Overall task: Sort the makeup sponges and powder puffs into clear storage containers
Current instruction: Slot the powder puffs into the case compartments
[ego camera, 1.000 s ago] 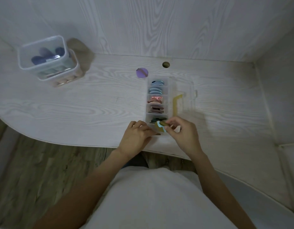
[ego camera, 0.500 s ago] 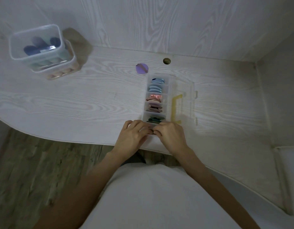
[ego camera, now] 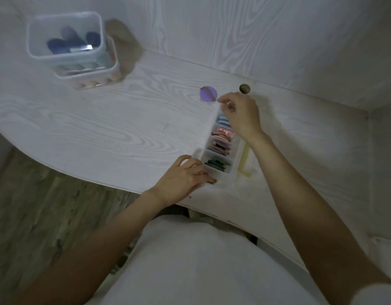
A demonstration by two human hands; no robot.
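Note:
A clear divided container (ego camera: 208,133) lies on the white desk. Its compartments hold blue puffs (ego camera: 223,122), pink puffs (ego camera: 222,134), darker mauve ones (ego camera: 218,148) and green ones (ego camera: 217,165). A single purple puff (ego camera: 208,94) lies loose on the desk just beyond the container's far end. My right hand (ego camera: 240,115) hovers over that far end, holding nothing, with its fingertips close to the purple puff. My left hand (ego camera: 183,175) rests on the container's near end, fingers laid over the nearest compartment.
Two clear tubs (ego camera: 64,34) stand stacked at the back left; the top one holds dark blue sponges. The divided container's open lid with a yellow latch (ego camera: 245,159) lies to its right. A cable hole (ego camera: 244,88) is by the back wall. The desk's curved front edge (ego camera: 115,186) runs close to my body.
My right hand left the container's near end and moved away from me to the far end, near the purple puff. The left hand stayed put. The view tilted.

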